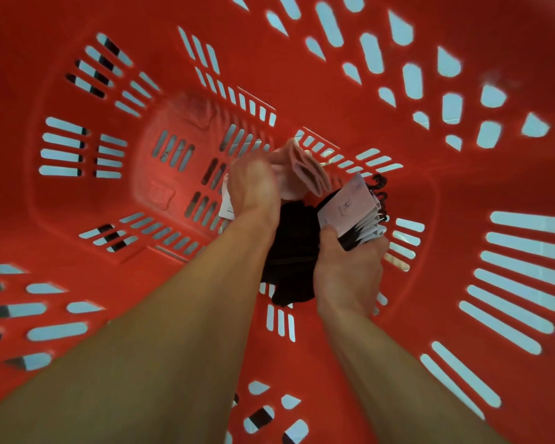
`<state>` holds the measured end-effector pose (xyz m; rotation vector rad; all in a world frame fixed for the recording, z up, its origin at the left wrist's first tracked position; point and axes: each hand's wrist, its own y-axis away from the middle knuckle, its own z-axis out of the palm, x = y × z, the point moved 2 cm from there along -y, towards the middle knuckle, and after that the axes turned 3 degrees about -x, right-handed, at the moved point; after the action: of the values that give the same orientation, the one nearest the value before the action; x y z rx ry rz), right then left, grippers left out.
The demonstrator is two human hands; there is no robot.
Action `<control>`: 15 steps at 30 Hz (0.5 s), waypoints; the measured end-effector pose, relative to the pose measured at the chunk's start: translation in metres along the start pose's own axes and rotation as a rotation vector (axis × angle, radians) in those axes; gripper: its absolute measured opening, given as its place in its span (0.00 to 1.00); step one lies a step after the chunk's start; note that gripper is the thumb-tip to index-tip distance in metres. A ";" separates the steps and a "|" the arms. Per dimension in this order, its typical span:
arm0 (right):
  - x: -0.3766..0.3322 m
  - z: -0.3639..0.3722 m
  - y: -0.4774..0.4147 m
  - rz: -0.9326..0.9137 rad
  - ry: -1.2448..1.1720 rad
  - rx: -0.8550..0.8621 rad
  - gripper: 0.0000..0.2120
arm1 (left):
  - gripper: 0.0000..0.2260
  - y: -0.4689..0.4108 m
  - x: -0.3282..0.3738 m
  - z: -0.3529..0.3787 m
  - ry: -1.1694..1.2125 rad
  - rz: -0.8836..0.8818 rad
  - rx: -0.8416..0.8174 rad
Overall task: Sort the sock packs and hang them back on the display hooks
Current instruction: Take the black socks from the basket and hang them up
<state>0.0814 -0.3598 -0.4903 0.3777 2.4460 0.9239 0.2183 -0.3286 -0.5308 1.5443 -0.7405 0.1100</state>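
Both my arms reach down into a deep red plastic basket (318,75). My left hand (253,187) is closed on a pink sock pack (298,171), whose white card label pokes out below the hand. My right hand (350,264) grips a fanned stack of black sock packs (350,209) by their white card headers, black plastic hooks curling at the stack's top. The black socks (292,251) of that stack hang down between my two hands. No display hooks are in view.
The basket's slotted red walls surround my hands on every side. Its floor (161,174) lies to the left of the hands with a pale floor showing through the slots.
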 end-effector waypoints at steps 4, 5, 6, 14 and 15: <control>-0.001 0.001 -0.006 0.001 -0.003 -0.030 0.20 | 0.11 -0.015 0.009 0.009 -0.259 0.219 0.124; -0.002 0.001 -0.007 -0.006 -0.008 -0.036 0.20 | 0.14 -0.017 0.010 0.011 -0.308 0.237 0.098; -0.003 0.002 -0.008 -0.012 -0.007 -0.040 0.19 | 0.17 -0.018 0.010 0.014 -0.374 0.236 0.057; -0.001 0.003 -0.011 0.017 -0.029 -0.054 0.21 | 0.15 -0.026 0.000 0.021 -0.670 0.135 -0.062; 0.000 0.003 -0.012 0.018 -0.030 -0.054 0.21 | 0.10 -0.026 0.001 0.021 -0.677 0.139 -0.064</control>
<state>0.0819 -0.3666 -0.5000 0.3921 2.3893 0.9826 0.2241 -0.3500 -0.5555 1.4677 -1.3684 -0.3497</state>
